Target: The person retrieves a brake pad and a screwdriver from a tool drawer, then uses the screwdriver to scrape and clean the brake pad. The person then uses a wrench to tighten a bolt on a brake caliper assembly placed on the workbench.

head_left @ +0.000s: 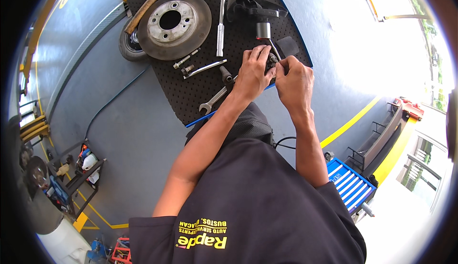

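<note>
My left hand point(253, 73) is over the near right part of a black perforated mat on the table, its fingers bent and pressed around a small dark metal part point(273, 58). Pinched at the other side of that part are the fingertips of my right hand point(295, 80). The fingers hide most of it, so its kind does not show. A thin silver rod point(275, 49) lies just beyond the fingertips. To the right is a dark flat pad point(287, 46). Partly under my left wrist lies a combination wrench point(213, 100), with a dark socket point(226, 74) beside it.
A brake disc point(200, 18) lies far left, by a wooden handle point(151, 2). A long chrome bar point(221, 37), bolts point(185, 59) and a flat silver tool point(205, 68) are nearer. A black bracket-like part point(255, 9) and silver cylinder point(263, 30) sit behind my hands.
</note>
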`<state>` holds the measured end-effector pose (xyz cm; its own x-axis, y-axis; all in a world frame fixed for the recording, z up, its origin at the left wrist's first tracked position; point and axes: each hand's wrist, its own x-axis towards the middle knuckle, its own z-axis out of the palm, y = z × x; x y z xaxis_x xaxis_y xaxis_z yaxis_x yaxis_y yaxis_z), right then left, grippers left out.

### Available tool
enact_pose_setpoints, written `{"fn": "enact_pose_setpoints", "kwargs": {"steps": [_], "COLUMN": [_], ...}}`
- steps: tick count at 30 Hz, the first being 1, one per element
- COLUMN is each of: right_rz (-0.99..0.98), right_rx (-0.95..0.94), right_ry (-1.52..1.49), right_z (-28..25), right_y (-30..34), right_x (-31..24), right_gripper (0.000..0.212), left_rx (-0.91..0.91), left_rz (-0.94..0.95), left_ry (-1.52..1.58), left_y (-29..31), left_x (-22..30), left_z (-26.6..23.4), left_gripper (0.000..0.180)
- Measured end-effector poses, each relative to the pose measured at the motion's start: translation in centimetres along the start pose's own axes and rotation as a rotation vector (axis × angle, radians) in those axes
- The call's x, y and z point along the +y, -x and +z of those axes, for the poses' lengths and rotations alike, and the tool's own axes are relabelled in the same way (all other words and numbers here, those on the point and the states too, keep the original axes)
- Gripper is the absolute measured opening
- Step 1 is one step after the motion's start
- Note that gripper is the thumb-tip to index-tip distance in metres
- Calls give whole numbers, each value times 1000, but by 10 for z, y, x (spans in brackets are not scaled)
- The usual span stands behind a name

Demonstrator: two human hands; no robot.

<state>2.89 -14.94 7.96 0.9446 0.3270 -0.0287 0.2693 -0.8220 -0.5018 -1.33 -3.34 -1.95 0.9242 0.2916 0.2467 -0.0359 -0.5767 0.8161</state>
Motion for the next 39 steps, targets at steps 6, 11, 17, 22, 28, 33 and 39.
{"fn": "enact_pose_setpoints", "kwargs": {"steps": [6, 11, 17, 22, 28, 33, 39], "right_rz": [72, 192, 275, 327, 330, 280, 230], "right_rx": [0, 45, 34, -13, 24, -16, 9], "right_ry": [-45, -133, -187, -226, -222, -188, -155], "right_z": [4, 14, 1, 9, 19, -2, 10], "right_y": [-6, -15, -4, -19, -24, -8, -16], "right_x": [-3, -2, -5, -6, -4, -6, -1], "right_gripper": [23, 26, 27, 28, 30, 28, 28], "left_rx": [-23, -31, -15, -27, -23, 1, -26], "left_rz": [1, 27, -17, 12, 34, 31, 60], "left_ry": [-1, -20, 4, -27, -56, -72, -147], "left_y": [3, 0, 2, 2, 0, -1, 1], "left_x": [1, 0, 3, 2, 0, 0, 3], "left_z": [-3, -3, 0, -3, -2, 0, 0], "left_gripper": [72, 70, 71, 72, 72, 71, 69]}}
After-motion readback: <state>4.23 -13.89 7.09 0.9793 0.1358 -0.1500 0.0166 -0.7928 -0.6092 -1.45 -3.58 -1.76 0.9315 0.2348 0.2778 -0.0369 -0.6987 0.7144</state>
